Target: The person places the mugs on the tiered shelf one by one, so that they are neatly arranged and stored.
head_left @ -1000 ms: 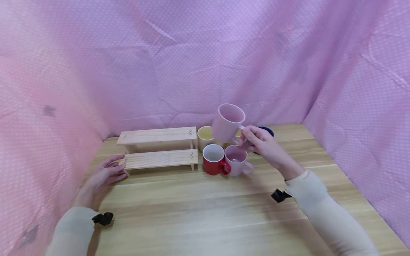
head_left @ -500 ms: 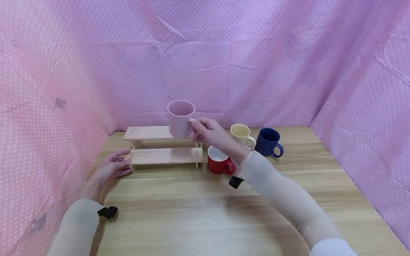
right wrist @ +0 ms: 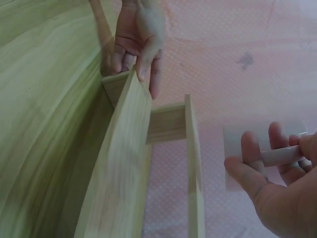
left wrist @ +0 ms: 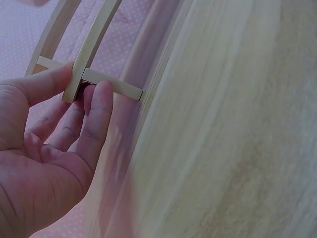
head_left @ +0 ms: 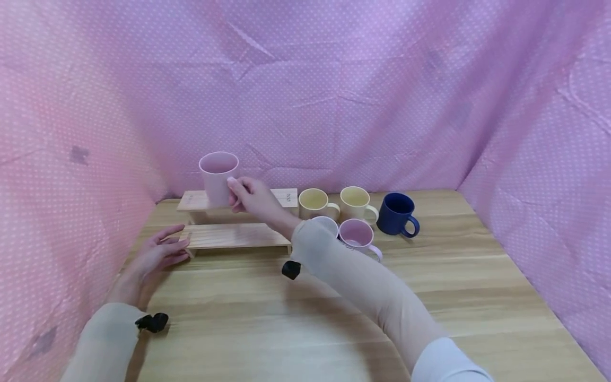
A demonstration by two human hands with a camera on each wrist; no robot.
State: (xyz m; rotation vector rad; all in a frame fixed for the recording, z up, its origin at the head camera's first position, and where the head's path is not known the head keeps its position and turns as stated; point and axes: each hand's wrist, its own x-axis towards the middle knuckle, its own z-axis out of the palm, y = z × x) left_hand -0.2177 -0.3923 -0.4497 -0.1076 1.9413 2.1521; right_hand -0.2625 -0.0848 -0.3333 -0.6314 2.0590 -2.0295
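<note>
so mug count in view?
6: pink mug in right hand; on the table, back row, left yellow mug, right yellow mug, blue mug; front row, white-lined mug mostly hidden by sleeve, other pink mug.

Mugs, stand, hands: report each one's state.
Raised pink cylindrical mug: roughly upright, held by its handle
Right hand: pinching that handle
Two-tier wooden stand: upright, left end held
Left hand: gripping the stand
Lower pink cylindrical mug: upright, partly hidden
White-lined mug: mostly hidden
Left yellow mug: upright, looks empty
Right yellow mug: upright, looks empty
Navy round mug: upright
</note>
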